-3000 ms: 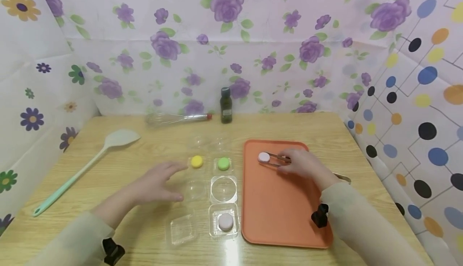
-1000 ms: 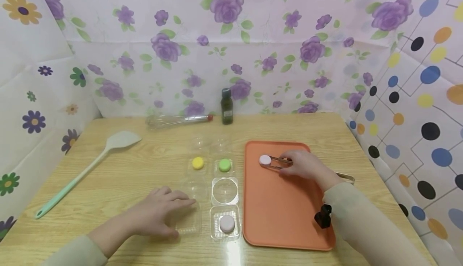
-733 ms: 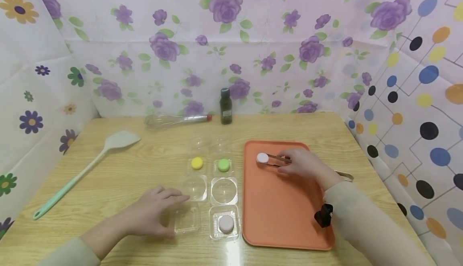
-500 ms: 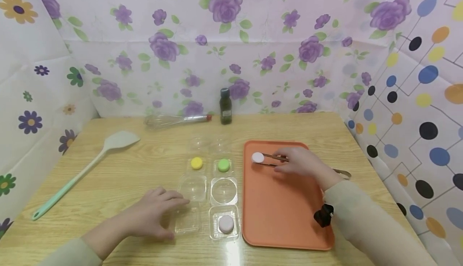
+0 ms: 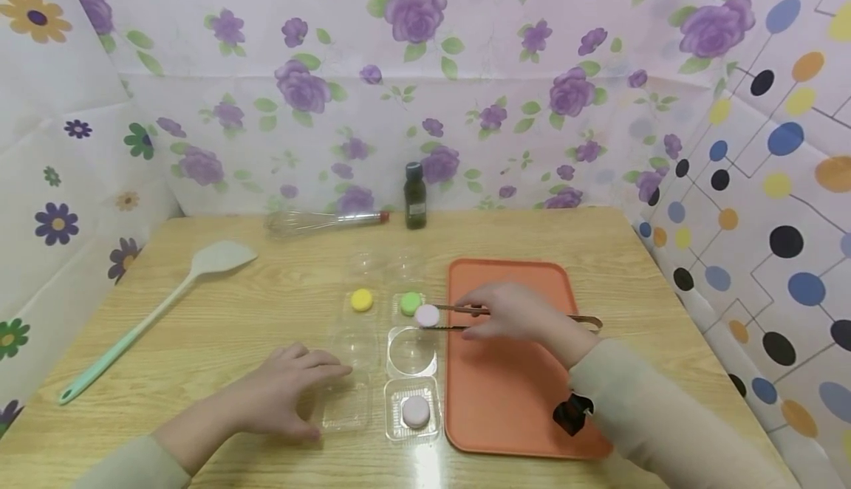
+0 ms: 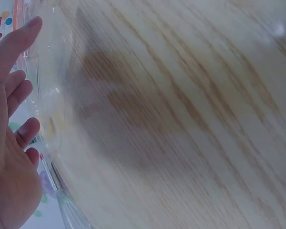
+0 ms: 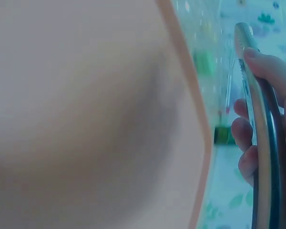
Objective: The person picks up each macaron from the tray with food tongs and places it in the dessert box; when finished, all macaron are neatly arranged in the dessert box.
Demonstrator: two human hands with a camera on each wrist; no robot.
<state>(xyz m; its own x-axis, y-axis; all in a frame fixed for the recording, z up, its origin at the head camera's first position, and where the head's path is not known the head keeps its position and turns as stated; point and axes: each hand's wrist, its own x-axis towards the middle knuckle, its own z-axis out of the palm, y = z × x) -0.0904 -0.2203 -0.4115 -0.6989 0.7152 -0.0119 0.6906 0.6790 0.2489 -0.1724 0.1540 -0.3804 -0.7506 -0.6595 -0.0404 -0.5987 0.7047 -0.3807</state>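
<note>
Pinching the tongs (image 5: 459,309) between thumb and fingers, the right hand (image 5: 515,315) holds the pink macaron (image 5: 428,316) at their tips, past the left edge of the tray (image 5: 518,400) and just beside the green macaron (image 5: 410,301); whether those two touch, I cannot tell. The left hand (image 5: 282,389) holds nothing, its fingers loosely parted and thumb apart, near a clear box (image 5: 367,404). To handle this step well, I would squeeze only enough to stop the pink macaron slipping, since a shell like that may crack, and grip it across its middle so it stays level. Its path should avoid the green macaron and the domed lid (image 5: 412,352), which looks light and would probably slide if knocked. The left fingers are best kept well away from the tips. As for writing, the bottle (image 5: 415,192) bears a small pale label (image 5: 417,207), too blurred to read; no brand is legible on the tongs or tray.
</note>
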